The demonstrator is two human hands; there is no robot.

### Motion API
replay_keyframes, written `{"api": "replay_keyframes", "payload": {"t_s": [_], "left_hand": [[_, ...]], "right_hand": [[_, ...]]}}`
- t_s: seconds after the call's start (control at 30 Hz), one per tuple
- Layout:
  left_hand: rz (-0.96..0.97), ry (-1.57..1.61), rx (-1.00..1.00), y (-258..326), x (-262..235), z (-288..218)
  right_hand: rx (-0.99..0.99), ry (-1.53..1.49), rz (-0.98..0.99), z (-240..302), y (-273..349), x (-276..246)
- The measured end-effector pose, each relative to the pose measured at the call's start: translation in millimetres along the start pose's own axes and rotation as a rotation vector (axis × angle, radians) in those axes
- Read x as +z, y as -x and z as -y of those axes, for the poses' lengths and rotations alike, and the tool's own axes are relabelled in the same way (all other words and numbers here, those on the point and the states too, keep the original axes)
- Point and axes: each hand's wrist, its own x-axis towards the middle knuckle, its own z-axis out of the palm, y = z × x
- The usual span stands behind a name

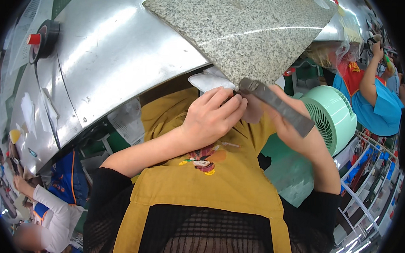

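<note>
My right hand is closed on a dark grey, bar-shaped tool; its exact kind is unclear. The tool slants across the hand, and its far end lies over the near corner of a speckled granite slab. My left hand is at that same corner with its fingers curled together, just left of the tool's end. Whatever its fingertips pinch is small and mostly hidden. A whitish plastic bag lies just beyond the left fingers, under the slab's edge.
A shiny metal table extends left, with a black round device with a red knob and its cable on top. A mint-green fan stands by my right forearm. Other people work at far right and lower left. A wire rack stands at right.
</note>
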Motion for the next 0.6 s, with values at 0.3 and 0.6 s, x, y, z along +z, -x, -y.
{"api": "replay_keyframes", "payload": {"t_s": [0.3,0.6], "left_hand": [[0.015,0.008,0.005,0.3,-0.8,-1.0],[0.017,-0.001,0.01,1.5,0.2,-0.2]], "right_hand": [[-0.042,0.067,0.004,1.4,0.1,3.7],[0.039,0.131,0.058,-3.2,1.8,5.8]]}}
